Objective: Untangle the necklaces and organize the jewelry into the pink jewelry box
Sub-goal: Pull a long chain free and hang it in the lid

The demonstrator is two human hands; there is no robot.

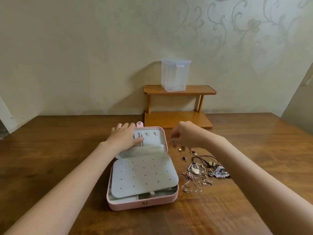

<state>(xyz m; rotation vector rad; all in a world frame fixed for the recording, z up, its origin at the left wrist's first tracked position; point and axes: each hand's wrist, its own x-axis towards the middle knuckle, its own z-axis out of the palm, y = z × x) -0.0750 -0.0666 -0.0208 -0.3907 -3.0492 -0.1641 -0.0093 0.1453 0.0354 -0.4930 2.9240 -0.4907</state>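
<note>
The pink jewelry box (143, 203) lies open on the table, its grey perforated earring panel (144, 175) covering the lower half. My left hand (124, 137) rests flat with straight fingers on the inside of the raised lid (152, 138), next to hooks where chains hang. My right hand (182, 135) hovers right of the lid with fingers curled; whether it pinches anything is unclear. Below it lie small earrings (183, 154). A tangled heap of necklaces (201, 173) with silver pendants and thin rose-gold chains lies right of the box.
A small two-tier wooden shelf (179, 107) stands against the wall behind the box, with a clear plastic container (174, 75) on its top tier. The brown wooden table (67, 141) stretches out to both sides.
</note>
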